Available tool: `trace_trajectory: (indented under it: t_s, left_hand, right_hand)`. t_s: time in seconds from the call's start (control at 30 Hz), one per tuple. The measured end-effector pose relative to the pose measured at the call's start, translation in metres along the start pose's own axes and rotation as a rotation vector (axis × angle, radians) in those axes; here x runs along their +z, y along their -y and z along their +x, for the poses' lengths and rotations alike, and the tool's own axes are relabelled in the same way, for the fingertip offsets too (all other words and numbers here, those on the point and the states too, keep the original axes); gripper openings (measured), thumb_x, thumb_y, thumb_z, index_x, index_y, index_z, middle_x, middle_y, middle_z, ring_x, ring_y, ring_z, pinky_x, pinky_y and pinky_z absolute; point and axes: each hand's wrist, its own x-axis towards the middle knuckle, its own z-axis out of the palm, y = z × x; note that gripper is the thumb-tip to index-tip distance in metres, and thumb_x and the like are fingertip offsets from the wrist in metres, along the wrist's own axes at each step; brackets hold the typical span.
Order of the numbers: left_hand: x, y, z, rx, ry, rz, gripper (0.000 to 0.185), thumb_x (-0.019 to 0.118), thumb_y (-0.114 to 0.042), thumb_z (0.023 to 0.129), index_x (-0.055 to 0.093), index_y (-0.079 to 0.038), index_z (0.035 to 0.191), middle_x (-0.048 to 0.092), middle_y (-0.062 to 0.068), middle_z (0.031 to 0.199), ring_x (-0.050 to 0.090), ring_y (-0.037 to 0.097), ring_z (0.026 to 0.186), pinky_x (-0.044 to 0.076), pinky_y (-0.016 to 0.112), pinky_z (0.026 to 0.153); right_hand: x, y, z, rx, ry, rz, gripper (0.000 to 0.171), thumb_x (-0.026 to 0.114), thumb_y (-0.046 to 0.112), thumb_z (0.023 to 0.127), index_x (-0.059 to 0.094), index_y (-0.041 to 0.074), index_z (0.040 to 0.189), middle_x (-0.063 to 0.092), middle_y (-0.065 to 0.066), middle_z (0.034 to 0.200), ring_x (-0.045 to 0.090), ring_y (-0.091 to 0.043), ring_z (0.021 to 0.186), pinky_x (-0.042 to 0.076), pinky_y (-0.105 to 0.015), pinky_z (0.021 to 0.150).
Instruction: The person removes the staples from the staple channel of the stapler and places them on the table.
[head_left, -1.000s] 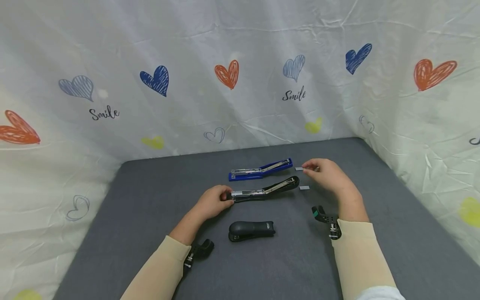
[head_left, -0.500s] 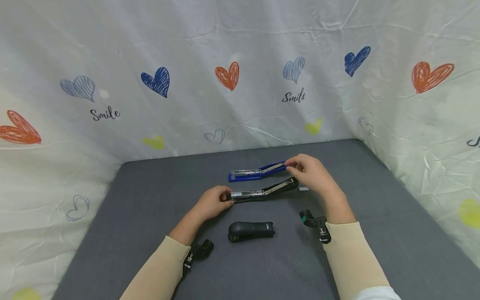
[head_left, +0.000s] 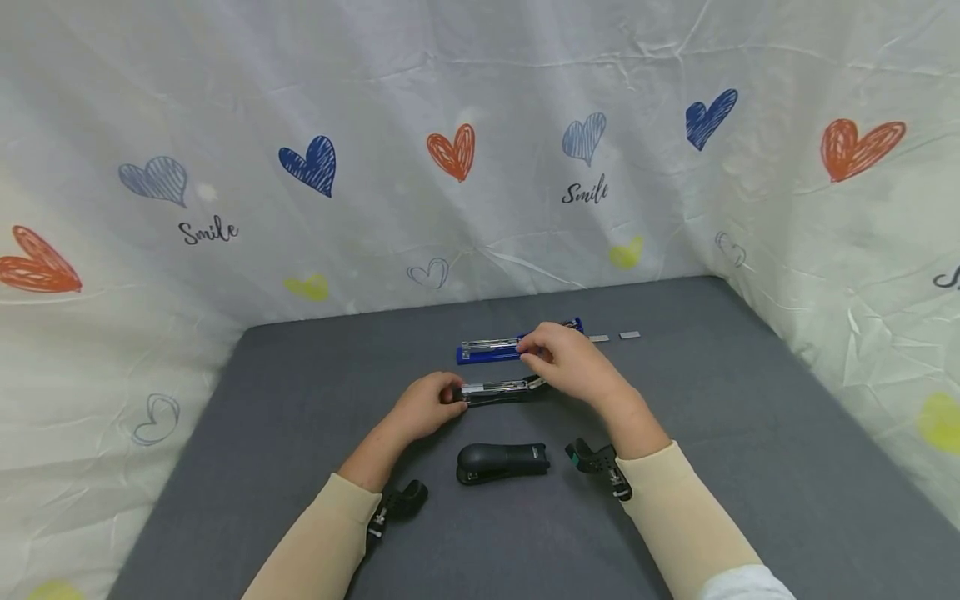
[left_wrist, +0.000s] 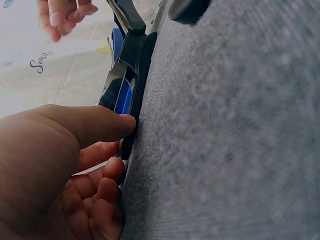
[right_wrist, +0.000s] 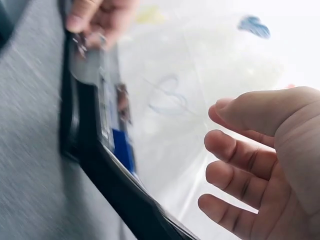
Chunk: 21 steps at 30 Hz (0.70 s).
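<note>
Two hands work the opened black stapler [head_left: 498,389] on the table [head_left: 750,433] — left hand [head_left: 424,406] pinches its end steady, right hand [head_left: 572,367] hovers with loose, empty fingers.

A: how many staplers? I count three; an opened black stapler [head_left: 498,389] pinched at its end by the left hand's fingers [head_left: 450,392], an opened blue stapler [head_left: 491,347] just past the right hand's fingertips [head_left: 528,346], and a closed black stapler [head_left: 501,461] nearer the wrists.

B: yep, three; plus two staple strips [head_left: 599,338] [head_left: 629,335] off beyond the right hand's knuckles; two hands.
</note>
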Motion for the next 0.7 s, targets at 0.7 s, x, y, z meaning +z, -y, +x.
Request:
trace_trajectory:
  t_s: [0.7]
  left_hand:
    - [-0.001, 0.001, 0.0, 0.011, -0.015, -0.008, 0.031, 0.077, -0.019, 0.094, 0.071, -0.007, 0.122, 0.054, 0.001, 0.084, 0.049, 0.017, 0.072, 0.04, 0.036, 0.067]
  right_hand:
    - [0.061, 0.024, 0.005, -0.09, 0.181, -0.296, 0.027, 0.074, 0.024, 0.097, 0.077, 0.014, 0.121, 0.06, 0.0, 0.098, 0.053, -0.016, 0.081, 0.042, -0.036, 0.069]
